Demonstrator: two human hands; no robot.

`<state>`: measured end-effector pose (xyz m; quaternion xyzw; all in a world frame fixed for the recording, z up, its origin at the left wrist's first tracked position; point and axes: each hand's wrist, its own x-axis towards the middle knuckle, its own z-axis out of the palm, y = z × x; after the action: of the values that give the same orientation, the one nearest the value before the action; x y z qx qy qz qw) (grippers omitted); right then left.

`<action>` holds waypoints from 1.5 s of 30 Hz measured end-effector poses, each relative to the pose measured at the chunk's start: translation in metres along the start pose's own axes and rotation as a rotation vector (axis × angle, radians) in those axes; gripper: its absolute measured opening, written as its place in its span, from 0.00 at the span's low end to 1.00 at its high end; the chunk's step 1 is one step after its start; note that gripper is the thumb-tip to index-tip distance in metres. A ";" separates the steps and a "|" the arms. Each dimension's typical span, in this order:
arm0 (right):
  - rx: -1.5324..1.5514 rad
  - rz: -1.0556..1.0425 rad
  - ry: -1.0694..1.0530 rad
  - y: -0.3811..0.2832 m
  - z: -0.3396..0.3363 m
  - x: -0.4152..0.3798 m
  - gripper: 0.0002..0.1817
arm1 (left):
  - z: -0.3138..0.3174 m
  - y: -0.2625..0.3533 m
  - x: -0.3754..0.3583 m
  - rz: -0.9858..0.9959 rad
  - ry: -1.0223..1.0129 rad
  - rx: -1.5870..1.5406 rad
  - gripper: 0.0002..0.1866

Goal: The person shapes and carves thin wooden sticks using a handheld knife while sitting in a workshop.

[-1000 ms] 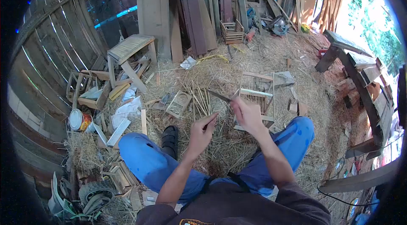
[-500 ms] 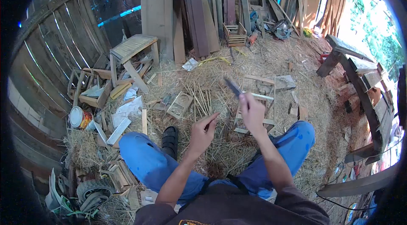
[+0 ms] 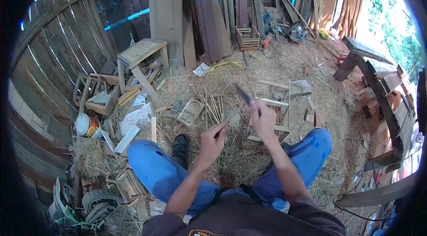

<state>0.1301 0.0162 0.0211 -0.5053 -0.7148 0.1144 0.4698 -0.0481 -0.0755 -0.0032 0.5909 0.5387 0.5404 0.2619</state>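
Left hand [image 3: 212, 140] pinches a thin bamboo sliver [image 3: 219, 128] between fingertips and thumb, fingers curled shut on it, held out in front above the knees. Sliver judged very light, springy, easily snapped — best gripped near the lower end, as it is, leaving the upper end free.

Right hand [image 3: 263, 119] is closed round the handle of a knife [image 3: 244, 94], blade pointing up and away to the left, clear of the sliver. Both forearms reach forward, elbows bent, wrists raised.

More bamboo sticks [image 3: 213, 104] lie on the straw floor [image 3: 249, 64] just beyond the hands — beside a small wooden frame [image 3: 190, 111].
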 end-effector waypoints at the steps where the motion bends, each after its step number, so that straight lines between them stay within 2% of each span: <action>1: 0.041 0.090 0.036 -0.001 0.000 0.006 0.12 | 0.000 0.002 0.001 0.021 0.008 0.003 0.15; 2: 0.025 0.052 0.061 0.000 0.003 0.005 0.13 | 0.000 0.000 0.003 0.029 0.018 0.002 0.15; 6: -0.088 -0.066 -0.124 0.005 0.012 -0.028 0.15 | 0.002 -0.006 -0.004 0.039 0.014 0.014 0.15; 9: 0.034 0.118 -0.012 0.001 -0.001 0.003 0.13 | 0.003 -0.001 -0.003 0.024 0.021 -0.010 0.14; 10: 0.070 0.175 -0.031 0.008 0.000 0.006 0.14 | 0.004 0.001 -0.001 0.015 0.026 -0.029 0.14; 13: -0.053 -0.071 -0.096 0.000 0.012 -0.026 0.18 | 0.003 0.000 -0.002 -0.078 -0.016 -0.038 0.14; 14: -0.033 -0.083 -0.104 0.004 0.014 -0.029 0.18 | 0.004 -0.003 -0.004 -0.060 -0.009 -0.036 0.14; 17: 0.120 0.153 -0.089 0.008 0.004 0.001 0.15 | 0.003 -0.006 0.000 0.004 0.020 -0.018 0.14; 18: 0.118 0.150 -0.045 0.013 0.003 0.009 0.13 | 0.002 0.001 0.000 0.019 0.021 -0.005 0.14; 21: 0.082 -0.139 -0.025 0.007 0.019 -0.023 0.16 | 0.003 0.002 0.000 -0.037 -0.003 -0.005 0.14; 22: -0.010 -0.065 -0.143 0.007 0.017 -0.030 0.15 | 0.003 0.000 -0.001 -0.072 -0.015 -0.010 0.14; 25: -0.015 0.066 -0.082 0.009 0.007 -0.006 0.13 | 0.005 -0.005 0.000 0.001 -0.003 -0.018 0.15; 26: 0.135 0.213 -0.091 0.014 0.005 0.005 0.10 | 0.005 -0.005 0.000 0.002 0.002 -0.025 0.15; 29: 0.078 -0.040 -0.107 0.009 0.017 -0.019 0.10 | 0.012 -0.004 0.001 -0.006 0.015 -0.045 0.15; 30: -0.020 -0.067 -0.149 0.008 0.021 -0.030 0.09 | 0.012 -0.008 0.001 -0.016 0.014 -0.043 0.15; 33: 0.093 -0.088 -0.040 0.021 0.022 -0.012 0.09 | 0.011 -0.007 0.002 -0.009 0.014 -0.024 0.15; 34: 0.032 0.079 -0.029 0.014 0.012 0.000 0.08 | 0.010 -0.004 0.002 -0.005 0.012 -0.014 0.14; 37: 0.011 0.100 -0.086 0.012 0.006 -0.002 0.07 | 0.011 0.002 0.004 0.045 0.028 0.012 0.14; 38: 0.088 -0.007 -0.072 0.015 0.019 -0.020 0.06 | 0.013 -0.001 0.003 0.009 0.019 -0.002 0.14; 41: 0.024 -0.078 -0.184 0.006 0.016 -0.027 0.05 | 0.014 -0.008 0.002 -0.033 0.014 -0.022 0.14; 42: 0.043 -0.100 0.003 0.013 0.023 -0.015 0.06 | 0.013 -0.006 0.004 -0.007 0.022 -0.016 0.14; 45: -0.040 0.173 -0.030 0.007 0.004 0.010 0.09 | 0.015 -0.007 0.006 0.069 0.062 -0.015 0.14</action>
<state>0.1312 0.0289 0.0202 -0.5726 -0.6777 0.1478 0.4370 -0.0378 -0.0637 -0.0113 0.5901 0.5217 0.5713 0.2307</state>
